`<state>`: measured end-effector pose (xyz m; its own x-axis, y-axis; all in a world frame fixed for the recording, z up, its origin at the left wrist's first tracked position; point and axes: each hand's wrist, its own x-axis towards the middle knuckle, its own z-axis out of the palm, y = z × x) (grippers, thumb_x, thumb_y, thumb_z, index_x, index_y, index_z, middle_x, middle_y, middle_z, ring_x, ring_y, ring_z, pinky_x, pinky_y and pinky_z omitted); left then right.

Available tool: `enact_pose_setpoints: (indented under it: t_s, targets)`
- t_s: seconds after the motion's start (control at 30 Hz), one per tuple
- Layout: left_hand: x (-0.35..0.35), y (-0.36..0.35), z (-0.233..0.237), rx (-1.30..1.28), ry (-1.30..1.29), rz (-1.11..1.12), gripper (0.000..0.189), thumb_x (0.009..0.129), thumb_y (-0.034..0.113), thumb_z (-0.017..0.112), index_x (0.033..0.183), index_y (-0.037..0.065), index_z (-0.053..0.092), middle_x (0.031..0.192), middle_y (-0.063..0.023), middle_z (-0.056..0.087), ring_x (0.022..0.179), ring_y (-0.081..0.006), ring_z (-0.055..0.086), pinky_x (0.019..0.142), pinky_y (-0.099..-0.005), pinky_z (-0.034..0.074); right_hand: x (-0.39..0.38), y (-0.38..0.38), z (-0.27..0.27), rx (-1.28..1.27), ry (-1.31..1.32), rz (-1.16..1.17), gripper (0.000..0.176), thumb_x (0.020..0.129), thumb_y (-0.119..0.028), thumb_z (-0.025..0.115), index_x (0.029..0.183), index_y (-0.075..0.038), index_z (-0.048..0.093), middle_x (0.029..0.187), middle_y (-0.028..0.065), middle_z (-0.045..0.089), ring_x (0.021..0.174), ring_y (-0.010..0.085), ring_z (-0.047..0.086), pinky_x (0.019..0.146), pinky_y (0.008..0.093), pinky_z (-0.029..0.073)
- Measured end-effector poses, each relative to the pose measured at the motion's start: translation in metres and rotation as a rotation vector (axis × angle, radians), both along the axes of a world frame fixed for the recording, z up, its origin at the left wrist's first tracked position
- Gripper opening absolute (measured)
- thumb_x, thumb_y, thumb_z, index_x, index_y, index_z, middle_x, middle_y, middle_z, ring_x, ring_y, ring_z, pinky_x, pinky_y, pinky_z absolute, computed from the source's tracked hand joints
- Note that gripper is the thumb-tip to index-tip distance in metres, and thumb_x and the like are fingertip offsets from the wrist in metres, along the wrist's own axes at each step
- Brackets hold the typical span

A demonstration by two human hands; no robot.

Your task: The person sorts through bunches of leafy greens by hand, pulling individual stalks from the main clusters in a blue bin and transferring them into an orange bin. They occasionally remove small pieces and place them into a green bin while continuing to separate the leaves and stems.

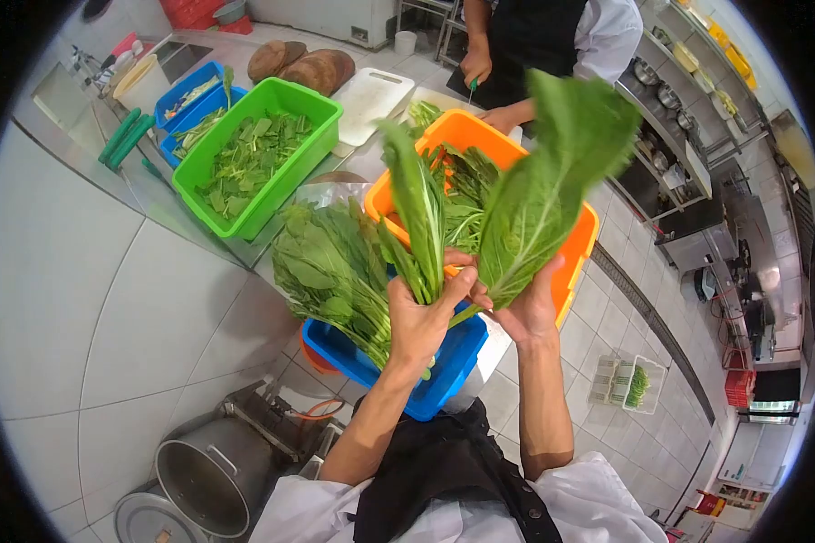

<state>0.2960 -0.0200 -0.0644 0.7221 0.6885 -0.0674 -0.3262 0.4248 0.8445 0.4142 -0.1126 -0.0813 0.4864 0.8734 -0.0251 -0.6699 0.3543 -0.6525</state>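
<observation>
My left hand is closed around the stems of a bunch of leafy greens, whose leaves point up and away from me. In my right hand is one large green leaf, its stalk gripped low and its blurred tip high on the right. The two hands are close together above the near edge of an orange bin, which has cut greens inside. Below my left hand, a blue bin bears a heap of whole leafy greens.
A green bin of cut leaves stands left, with smaller blue bins behind. A white cutting board lies beyond. Opposite, a co-worker's hand holds a green-handled knife. A metal pot is low left; a white crate sits on the floor.
</observation>
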Motion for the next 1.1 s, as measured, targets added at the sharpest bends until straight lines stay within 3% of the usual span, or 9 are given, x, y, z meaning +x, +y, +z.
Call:
enact_pose_setpoints:
  t_s: [0.13,0.23,0.27,0.47,0.7,0.77,1.0,1.07,1.1]
  targets:
    - [-0.001,0.001,-0.001,0.022,-0.025,-0.037,0.025,0.089,0.009,0.066,0.108,-0.008,0.061,0.082,-0.0071,0.066,0.078,-0.013,0.066,0.068,-0.026,0.054,0.006,0.0,0.0,0.064,-0.25,-0.045,0.041,0.1,-0.039,0.046,0.126,-0.008,0.047,0.11,0.0106,0.06,0.088,0.0209,0.058,0.061,0.0347,0.048]
    - [0.0,-0.003,0.0,0.041,-0.077,0.029,0.02,0.09,0.01,0.067,0.104,-0.004,0.064,0.08,-0.0034,0.064,0.074,-0.008,0.061,0.063,-0.0227,0.049,0.001,0.006,0.018,-0.011,-0.185,-0.164,0.036,0.101,-0.031,0.047,0.126,-0.006,0.047,0.11,0.0111,0.06,0.087,0.0209,0.06,0.065,0.0356,0.05]
    - [0.0,-0.003,-0.001,0.041,-0.075,0.029,0.02,0.09,0.01,0.067,0.104,-0.004,0.064,0.08,-0.0034,0.064,0.074,-0.008,0.061,0.063,-0.0227,0.049,0.002,0.006,0.017,-0.027,-0.136,-0.188,0.031,0.101,-0.024,0.047,0.126,-0.005,0.048,0.111,0.0104,0.061,0.09,0.0199,0.062,0.074,0.0372,0.053]
    - [0.003,-0.002,-0.009,0.058,0.035,0.0,0.011,0.088,0.009,0.07,0.091,0.002,0.062,0.075,0.0037,0.057,0.065,-0.0022,0.045,0.057,-0.0197,0.037,-0.002,0.011,0.007,-0.205,-0.328,-0.191,0.031,0.103,-0.024,0.043,0.125,-0.004,0.05,0.118,0.0092,0.062,0.101,0.0186,0.063,0.086,0.0375,0.053]
    - [0.007,-0.01,-0.021,0.063,-0.093,0.222,0.017,0.084,0.001,0.072,0.083,0.004,0.055,0.078,0.0013,0.055,0.059,-0.0027,0.045,0.049,-0.0193,0.034,-0.008,0.018,0.017,-0.214,-0.179,-0.284,0.032,0.103,-0.026,0.042,0.125,-0.005,0.05,0.116,0.008,0.062,0.098,0.0178,0.063,0.082,0.0355,0.054]
    - [0.005,-0.01,-0.024,0.063,-0.093,0.21,0.018,0.084,0.001,0.072,0.083,0.004,0.054,0.078,0.0001,0.054,0.058,-0.0034,0.045,0.047,-0.0189,0.034,-0.005,0.014,0.015,-0.163,-0.174,-0.241,0.03,0.101,-0.02,0.047,0.127,-0.004,0.049,0.123,0.0071,0.059,0.111,0.0176,0.057,0.097,0.0371,0.046]
    - [0.004,-0.014,-0.026,0.02,-0.145,0.223,0.015,0.085,-0.001,0.069,0.084,0.003,0.055,0.08,-0.0016,0.054,0.055,-0.0033,0.044,0.044,-0.0185,0.034,-0.005,0.015,0.016,-0.157,-0.169,-0.246,0.03,0.101,-0.02,0.048,0.127,-0.006,0.048,0.124,0.0065,0.058,0.112,0.017,0.056,0.097,0.0377,0.045]
    - [0.003,-0.015,-0.028,0.013,-0.161,0.235,0.014,0.085,-0.001,0.069,0.085,0.003,0.055,0.08,-0.0019,0.054,0.055,-0.0033,0.044,0.044,-0.0185,0.034,-0.007,0.015,0.017,-0.201,-0.21,-0.273,0.032,0.103,-0.027,0.042,0.126,-0.005,0.048,0.114,0.0067,0.06,0.094,0.0163,0.062,0.071,0.0338,0.054]
    - [0.002,-0.014,-0.028,0.02,-0.162,0.228,0.013,0.085,-0.001,0.068,0.085,0.002,0.056,0.08,-0.0019,0.054,0.055,-0.0033,0.044,0.044,-0.0184,0.034,-0.007,0.015,0.017,-0.201,-0.211,-0.273,0.032,0.103,-0.027,0.042,0.126,-0.005,0.048,0.114,0.0067,0.06,0.094,0.0163,0.062,0.071,0.0338,0.054]
